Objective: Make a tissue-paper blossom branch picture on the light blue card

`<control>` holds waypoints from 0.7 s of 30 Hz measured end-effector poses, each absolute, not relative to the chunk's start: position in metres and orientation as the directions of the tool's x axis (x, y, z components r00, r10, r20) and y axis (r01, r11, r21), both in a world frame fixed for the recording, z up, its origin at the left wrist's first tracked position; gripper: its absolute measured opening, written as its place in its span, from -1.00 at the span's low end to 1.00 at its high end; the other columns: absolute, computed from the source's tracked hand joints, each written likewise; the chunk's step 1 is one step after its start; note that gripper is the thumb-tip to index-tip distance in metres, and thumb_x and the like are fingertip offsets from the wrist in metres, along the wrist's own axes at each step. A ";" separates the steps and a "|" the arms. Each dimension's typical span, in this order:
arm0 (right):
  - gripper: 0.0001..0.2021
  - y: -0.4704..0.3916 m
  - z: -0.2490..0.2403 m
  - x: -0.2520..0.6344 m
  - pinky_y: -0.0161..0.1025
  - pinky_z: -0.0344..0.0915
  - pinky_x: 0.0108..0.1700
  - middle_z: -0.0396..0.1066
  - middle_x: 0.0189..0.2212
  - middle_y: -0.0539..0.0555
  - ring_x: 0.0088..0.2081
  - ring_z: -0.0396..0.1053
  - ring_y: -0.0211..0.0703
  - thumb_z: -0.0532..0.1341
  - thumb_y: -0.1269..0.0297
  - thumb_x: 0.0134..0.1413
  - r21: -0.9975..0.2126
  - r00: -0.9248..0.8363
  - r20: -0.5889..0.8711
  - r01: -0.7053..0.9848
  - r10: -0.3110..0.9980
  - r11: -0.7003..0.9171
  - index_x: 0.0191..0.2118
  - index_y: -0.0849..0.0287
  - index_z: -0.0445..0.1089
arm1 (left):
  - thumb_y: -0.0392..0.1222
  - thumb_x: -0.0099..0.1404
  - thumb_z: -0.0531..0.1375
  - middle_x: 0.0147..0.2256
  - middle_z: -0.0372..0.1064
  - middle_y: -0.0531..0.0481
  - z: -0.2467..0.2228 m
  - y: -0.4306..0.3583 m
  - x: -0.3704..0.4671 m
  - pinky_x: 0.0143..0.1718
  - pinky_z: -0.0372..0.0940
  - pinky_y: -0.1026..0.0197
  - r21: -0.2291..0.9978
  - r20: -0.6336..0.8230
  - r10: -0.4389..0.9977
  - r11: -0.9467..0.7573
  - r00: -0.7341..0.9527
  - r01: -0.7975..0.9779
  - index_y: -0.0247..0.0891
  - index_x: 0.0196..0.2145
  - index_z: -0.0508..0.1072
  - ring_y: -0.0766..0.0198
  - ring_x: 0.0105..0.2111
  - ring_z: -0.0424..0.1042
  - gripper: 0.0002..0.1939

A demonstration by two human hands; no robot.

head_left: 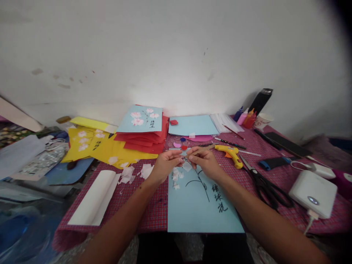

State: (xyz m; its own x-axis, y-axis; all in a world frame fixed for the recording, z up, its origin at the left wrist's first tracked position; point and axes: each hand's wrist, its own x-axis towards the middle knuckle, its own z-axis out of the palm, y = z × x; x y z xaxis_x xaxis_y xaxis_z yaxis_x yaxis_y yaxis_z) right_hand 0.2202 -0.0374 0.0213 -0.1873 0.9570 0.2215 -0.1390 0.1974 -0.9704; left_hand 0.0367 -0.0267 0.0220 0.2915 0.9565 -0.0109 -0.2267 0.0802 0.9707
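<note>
A light blue sheet (189, 212) with painted black stems and black characters lies at the table's front edge. Over its upper part my left hand (168, 165) and my right hand (205, 161) meet, fingertips nearly touching. Both hands are closed in a pinch; what they hold is too small to tell. Crumpled white paper bits (176, 176) rest on the sheet's upper left, beside my left hand. Just beyond the fingers are a red piece (184, 147) and a pink piece (177, 145). Right of my right hand lies a yellow glue gun (229, 153).
Black scissors (268, 187), a white power bank (313, 192), paint bottles (249, 119) and a black flask (261, 101) stand or lie right. At left are a folded white paper (93, 198), paper scraps (127, 173), yellow sheets (110, 148) and a flower card (141, 119) on red sheets (151, 143).
</note>
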 end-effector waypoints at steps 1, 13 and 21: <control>-0.77 -0.037 0.022 0.220 -0.31 0.19 -0.56 0.41 -0.49 -0.04 -0.62 0.26 -0.32 0.31 0.14 0.03 -0.973 -0.187 0.213 -0.129 0.959 0.191 -0.24 0.15 0.41 | -0.20 0.03 0.40 -0.33 0.53 -0.09 0.022 -0.026 0.037 -0.27 0.37 0.18 0.970 -0.012 0.957 0.082 0.291 -0.228 -0.33 -0.11 0.50 0.29 -0.39 0.48 -0.57; -0.78 -0.038 0.022 0.219 -0.32 0.19 -0.57 0.40 -0.50 -0.03 -0.62 0.26 -0.33 0.31 0.15 0.05 -0.967 -0.170 0.243 -0.116 0.955 0.226 -0.24 0.16 0.43 | -0.22 0.07 0.36 -0.37 0.53 -0.08 0.022 -0.027 0.037 -0.30 0.37 0.20 0.972 -0.003 0.952 0.074 0.305 -0.222 -0.34 -0.12 0.49 0.29 -0.42 0.48 -0.61; -0.74 -0.037 0.024 0.216 -0.33 0.18 -0.60 0.48 -0.48 0.02 -0.67 0.28 -0.33 0.27 0.07 0.09 -0.979 -0.151 0.197 -0.080 0.969 0.187 -0.38 0.18 0.34 | -0.20 0.09 0.36 -0.31 0.54 -0.14 0.023 -0.029 0.038 -0.28 0.37 0.18 0.972 0.016 0.947 0.061 0.322 -0.225 -0.35 -0.11 0.48 0.25 -0.36 0.50 -0.60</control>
State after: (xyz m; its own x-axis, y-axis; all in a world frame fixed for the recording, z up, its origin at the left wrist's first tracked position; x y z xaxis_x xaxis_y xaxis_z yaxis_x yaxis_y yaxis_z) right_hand 0.2160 -0.0368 0.0241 -0.1506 0.9687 0.1975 -0.0804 0.1871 -0.9790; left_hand 0.0380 -0.0290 0.0230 0.3217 0.9467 0.0155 -0.2254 0.0606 0.9724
